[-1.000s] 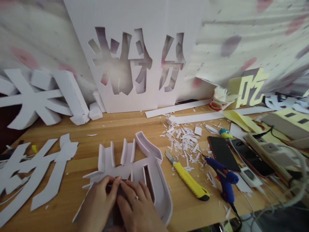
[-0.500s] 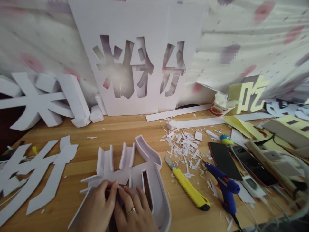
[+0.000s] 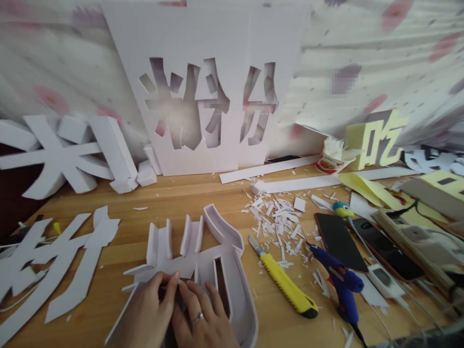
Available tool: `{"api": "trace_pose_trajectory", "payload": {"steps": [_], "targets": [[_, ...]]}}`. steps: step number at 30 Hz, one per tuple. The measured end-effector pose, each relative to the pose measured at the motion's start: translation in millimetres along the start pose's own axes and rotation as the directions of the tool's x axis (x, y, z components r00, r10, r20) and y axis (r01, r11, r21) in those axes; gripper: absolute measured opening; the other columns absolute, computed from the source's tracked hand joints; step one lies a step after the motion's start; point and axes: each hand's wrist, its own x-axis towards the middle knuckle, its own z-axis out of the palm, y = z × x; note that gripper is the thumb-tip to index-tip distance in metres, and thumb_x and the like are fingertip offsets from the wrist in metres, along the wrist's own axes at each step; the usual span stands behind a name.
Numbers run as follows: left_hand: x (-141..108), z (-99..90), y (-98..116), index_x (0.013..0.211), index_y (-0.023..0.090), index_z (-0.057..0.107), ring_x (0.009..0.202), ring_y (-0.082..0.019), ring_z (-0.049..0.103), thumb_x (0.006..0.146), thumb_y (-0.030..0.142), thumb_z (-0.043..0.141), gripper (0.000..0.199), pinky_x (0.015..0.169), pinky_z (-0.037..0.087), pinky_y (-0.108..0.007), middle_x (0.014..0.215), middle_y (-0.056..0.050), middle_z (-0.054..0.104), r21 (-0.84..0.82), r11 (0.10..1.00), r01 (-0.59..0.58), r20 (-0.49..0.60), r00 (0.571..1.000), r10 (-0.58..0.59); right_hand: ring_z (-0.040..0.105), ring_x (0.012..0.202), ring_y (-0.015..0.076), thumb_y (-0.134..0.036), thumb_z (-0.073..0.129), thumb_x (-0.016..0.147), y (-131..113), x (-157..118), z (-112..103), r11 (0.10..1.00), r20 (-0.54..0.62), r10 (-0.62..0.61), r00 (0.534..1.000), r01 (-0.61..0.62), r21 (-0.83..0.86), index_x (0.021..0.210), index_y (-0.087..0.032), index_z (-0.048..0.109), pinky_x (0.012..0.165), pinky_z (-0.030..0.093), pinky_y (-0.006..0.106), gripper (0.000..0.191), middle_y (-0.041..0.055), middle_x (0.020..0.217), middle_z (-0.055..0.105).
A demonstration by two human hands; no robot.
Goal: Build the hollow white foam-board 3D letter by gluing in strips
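Observation:
A white foam-board character [image 3: 245,295] with raised side walls lies at the table's front, its hollow side up. My left hand [image 3: 148,307] reaches over its lower left part, thumb and index finger pinched on a thin wall strip. Right beside it, my right hand [image 3: 203,314], with a ring on one finger, has its fingers bent and pressed on the same wall. The fingertips of both hands nearly meet, and they hide the strip's lower part. Right of the character lie a yellow utility knife [image 3: 286,282] and a blue hot glue gun [image 3: 339,280].
White scraps [image 3: 277,217] are scattered behind the knife. Phones [image 3: 340,241], a power strip [image 3: 406,237] and cables crowd the right side. Flat cut-out pieces [image 3: 78,270] lie left. A cut-out board [image 3: 217,34], a finished white character [image 3: 63,159] and a paper bowl [image 3: 328,164] stand behind.
The view has shifted slightly, so the surroundings sit a little lower and the side objects farther right. Both hands keep their hold on the same spot of the character.

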Motion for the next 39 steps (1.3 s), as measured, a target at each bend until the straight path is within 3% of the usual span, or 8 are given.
{"api": "trace_pose_trajectory", "payload": {"steps": [4, 10, 20, 27, 29, 31, 35, 39], "targets": [[-0.1, -1.7, 1.9, 0.075, 0.029, 0.058, 0.089, -0.035, 0.07, 0.077, 0.061, 0.035, 0.04, 0.083, 0.05, -0.045, 0.083, -0.011, 0.075, 0.001, 1.0, 0.005, -0.006, 1.0, -0.005, 0.068, 0.111, 0.0224, -0.02, 0.046, 0.1, -1.0, 3.1, -0.1, 1.0, 0.018, -0.005, 1.0, 0.006, -0.026, 0.139, -0.019, 0.059, 0.098, 0.058, 0.04, 0.041, 0.0059, 0.122, 0.074], [1.4, -0.2, 1.2, 0.071, 0.03, 0.057, 0.087, -0.035, 0.071, 0.076, 0.062, 0.036, 0.039, 0.082, 0.05, -0.045, 0.081, -0.01, 0.075, -0.007, 1.0, 0.006, -0.017, 1.0, -0.007, 0.074, 0.091, 0.0192, -0.023, 0.043, 0.103, 0.4, 13.2, 1.8, 1.0, -0.24, 0.021, 0.971, -0.017, 0.021, 0.126, -0.021, 0.069, 0.085, 0.063, 0.034, 0.035, 0.001, 0.104, 0.079], [3.4, -1.1, 3.0, 0.073, 0.029, 0.056, 0.089, -0.036, 0.07, 0.075, 0.062, 0.035, 0.039, 0.085, 0.048, -0.047, 0.083, -0.013, 0.075, -0.01, 1.0, -0.004, 0.01, 1.0, 0.004, 0.073, 0.095, 0.0219, -0.02, 0.047, 0.099, 3.2, 6.7, 3.7, 1.0, -0.161, -0.017, 0.987, 0.018, 0.004, 0.135, -0.018, 0.062, 0.083, 0.063, 0.037, 0.039, 0.0041, 0.109, 0.078], [1.7, 1.0, -0.2, 0.069, 0.03, 0.055, 0.086, -0.035, 0.071, 0.077, 0.059, 0.034, 0.037, 0.08, 0.05, -0.045, 0.079, -0.011, 0.075, 0.042, 0.999, -0.01, -0.021, 1.0, 0.011, 0.071, 0.093, 0.0161, -0.019, 0.041, 0.101, -1.8, 18.3, -2.8, 0.998, -0.271, 0.06, 0.961, -0.064, -0.007, 0.116, -0.023, 0.072, 0.086, 0.06, 0.03, 0.034, -0.0014, 0.1, 0.078], [2.0, 0.8, -2.0, 0.071, 0.029, 0.057, 0.085, -0.035, 0.071, 0.078, 0.059, 0.035, 0.038, 0.08, 0.051, -0.045, 0.078, -0.01, 0.074, 0.022, 1.0, -0.022, -0.019, 1.0, 0.022, 0.071, 0.096, 0.0176, -0.018, 0.046, 0.098, -1.6, 18.0, -7.8, 0.998, -0.21, 0.046, 0.977, -0.052, -0.02, 0.114, -0.022, 0.071, 0.086, 0.06, 0.031, 0.03, 0.0004, 0.102, 0.077], [2.3, -1.2, -2.5, 0.073, 0.028, 0.06, 0.088, -0.034, 0.071, 0.08, 0.061, 0.035, 0.042, 0.083, 0.051, -0.045, 0.082, -0.011, 0.075, -0.054, 0.998, -0.036, -0.019, 0.999, 0.035, 0.07, 0.103, 0.0213, -0.026, 0.051, 0.097, -0.5, 17.2, -17.5, 1.0, -0.056, 0.02, 0.998, -0.02, -0.003, 0.114, -0.021, 0.07, 0.087, 0.061, 0.035, 0.025, 0.0041, 0.109, 0.077], [1.3, -6.8, -0.3, 0.069, 0.029, 0.06, 0.094, -0.034, 0.072, 0.083, 0.066, 0.029, 0.051, 0.089, 0.053, -0.045, 0.087, -0.013, 0.078, -0.227, 0.974, 0.011, -0.045, 0.999, -0.022, 0.065, 0.12, 0.0306, -0.062, 0.052, 0.093, 3.4, 18.3, -41.5, 0.995, 0.232, -0.028, 0.972, 0.005, 0.102, 0.128, -0.017, 0.063, 0.093, 0.06, 0.047, 0.057, 0.0129, 0.129, 0.07], [-1.4, -6.7, 1.1, 0.072, 0.027, 0.063, 0.093, -0.035, 0.071, 0.086, 0.064, 0.027, 0.054, 0.092, 0.052, -0.048, 0.086, -0.015, 0.078, -0.253, 0.967, 0.015, -0.09, 0.995, -0.039, 0.062, 0.126, 0.032, -0.055, 0.051, 0.095, 6.7, 20.4, -49.2, 0.989, 0.297, -0.05, 0.953, 0.007, 0.145, 0.146, -0.011, 0.047, 0.096, 0.059, 0.049, 0.068, 0.015, 0.138, 0.064]]}}
